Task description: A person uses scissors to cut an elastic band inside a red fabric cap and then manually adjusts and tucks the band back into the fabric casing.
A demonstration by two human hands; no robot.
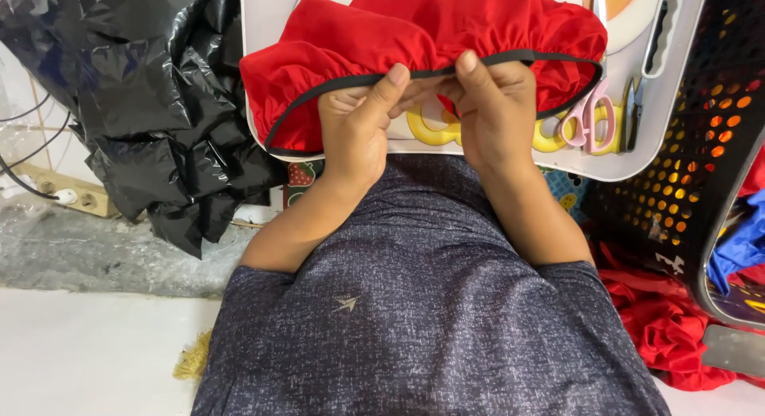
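A red cloth cover (446,25) with a black elastic trim (510,59) along its gathered edge lies on a white tray table (677,89) in front of me. My left hand (355,125) pinches the black trim with its thumb on top. My right hand (494,105) grips the same trim just to the right, thumb up. Both hands sit close together at the near edge of the cloth.
Pink-handled scissors (588,119) lie on the tray right of my right hand. A black perforated basket (693,145) stands at the right, with red cloth (669,328) beside it. Crumpled black plastic bags (151,97) sit at the left, near a power strip (64,194).
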